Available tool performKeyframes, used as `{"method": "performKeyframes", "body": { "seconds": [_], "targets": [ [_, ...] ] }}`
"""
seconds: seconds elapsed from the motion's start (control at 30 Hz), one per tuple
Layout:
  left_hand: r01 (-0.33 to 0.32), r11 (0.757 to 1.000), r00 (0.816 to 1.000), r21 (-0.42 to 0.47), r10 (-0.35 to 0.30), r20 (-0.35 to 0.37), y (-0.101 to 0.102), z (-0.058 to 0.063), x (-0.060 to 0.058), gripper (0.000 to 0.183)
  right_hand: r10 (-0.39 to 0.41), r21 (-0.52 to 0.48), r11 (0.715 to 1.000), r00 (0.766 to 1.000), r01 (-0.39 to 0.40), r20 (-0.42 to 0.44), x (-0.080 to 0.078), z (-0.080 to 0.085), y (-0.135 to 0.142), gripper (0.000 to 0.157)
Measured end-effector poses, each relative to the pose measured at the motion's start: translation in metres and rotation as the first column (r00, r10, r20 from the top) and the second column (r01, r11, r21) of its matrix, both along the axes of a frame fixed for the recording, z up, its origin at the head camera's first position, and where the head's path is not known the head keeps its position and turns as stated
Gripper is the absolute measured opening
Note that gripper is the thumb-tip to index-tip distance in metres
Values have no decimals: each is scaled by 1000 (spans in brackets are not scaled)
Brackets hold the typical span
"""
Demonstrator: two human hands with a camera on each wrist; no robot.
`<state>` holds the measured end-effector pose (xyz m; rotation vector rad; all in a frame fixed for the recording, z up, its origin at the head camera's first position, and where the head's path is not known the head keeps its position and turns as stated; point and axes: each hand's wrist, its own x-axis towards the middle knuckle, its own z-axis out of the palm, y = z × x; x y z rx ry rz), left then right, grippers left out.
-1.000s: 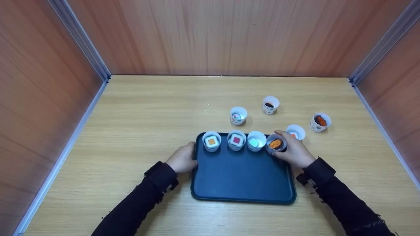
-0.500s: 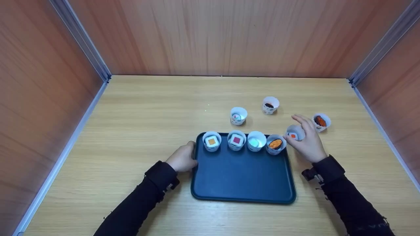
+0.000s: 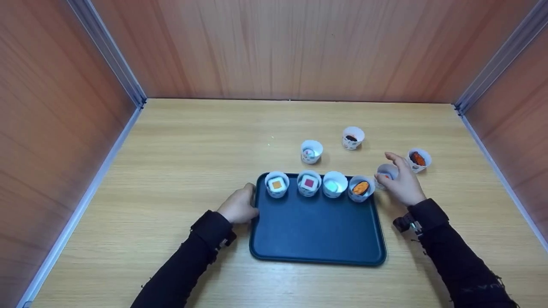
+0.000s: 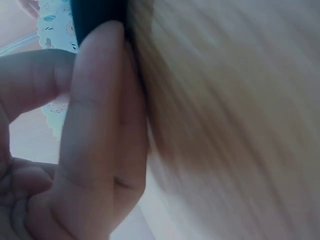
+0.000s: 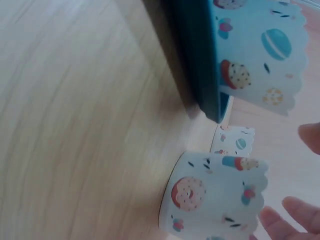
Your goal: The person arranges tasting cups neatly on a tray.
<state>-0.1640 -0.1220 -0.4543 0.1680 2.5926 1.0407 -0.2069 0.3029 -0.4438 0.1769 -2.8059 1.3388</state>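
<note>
Where the serving tray [image 3: 317,231] rests: a wood-grain tabletop [image 3: 192,137], spreading below all the fingers and well beyond them.
Serving tray: dark teal, lying flat, its far right corner near the right thumb.
Black sleeves [image 3: 462,261]: behind the fingers of either hand.
Left hand [image 3: 236,207]: grasping the tray's left rim, thumb over the edge, the other fingers outside it.
Right hand [image 3: 402,185]: unclenched, spread around a doughnut-print baking cup [image 5: 215,192]; the thumb stands clear, but I cannot tell whether the other fingertips touch the scalloped rim.
Doughnut-print baking cup: upright on the tabletop just off the tray, between right thumb and fingers, its filling mostly hidden.
Row of four cups [image 3: 335,193]: along the tray's far edge, from near the left fingers to just beside the right thumb.
Three other cups [image 3: 418,167]: one just right of the right forefinger, two farther off, ahead and leftward.
Sushi-like fillings: nearest the left fingers a yellow-centred block [image 3: 277,184], then a magenta-centred block [image 3: 309,183], a pale green piece [image 3: 332,186] and an orange oval [image 3: 361,188].
</note>
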Motion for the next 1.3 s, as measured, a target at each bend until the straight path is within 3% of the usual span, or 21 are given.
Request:
{"method": "performKeyframes", "body": {
  "seconds": [0.3,0.8,1.07,1.3],
  "targets": [
    [-9,1000,1000,-10,9,-1,1,-1,-2,50,9,75,997,992,-18,130,0,-3,7,83],
    [-13,999,1000,46,13,12,2,-3,0,43,-60,69,996,979,48,196,-1,-11,11,70],
    [-17,998,1000,58,16,19,2,-1,0,40,-94,20,996,989,92,112,3,9,2,66],
    [-19,998,1000,63,18,22,0,-2,-1,40,-15,-30,999,999,14,-34,12,43,-39,63]
  ]
}}
